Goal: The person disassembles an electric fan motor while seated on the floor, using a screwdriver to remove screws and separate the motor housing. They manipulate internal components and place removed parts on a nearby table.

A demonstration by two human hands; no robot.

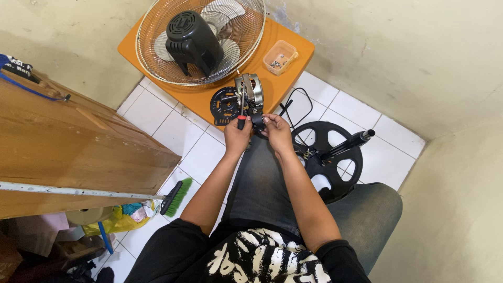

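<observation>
A bare fan motor [248, 93] with a metal core and a round black back plate [224, 105] sits at the near edge of an orange stool top [293, 50]. My left hand [237, 136] grips a small tool with a red-tipped handle just below the motor. My right hand [276, 131] pinches a small black part beside it, under the motor. Both hands hover over my knee, nearly touching each other. Black wires [296, 105] trail from the motor toward the floor.
A wire fan guard [152, 31] with blades and a black motor cover [193, 39] lies on the stool. A clear tub of screws [280, 56] is beside it. A round black fan base with pole [335, 149] lies on the tiles, right. A wooden cabinet [68, 141] and broom [175, 196] stand left.
</observation>
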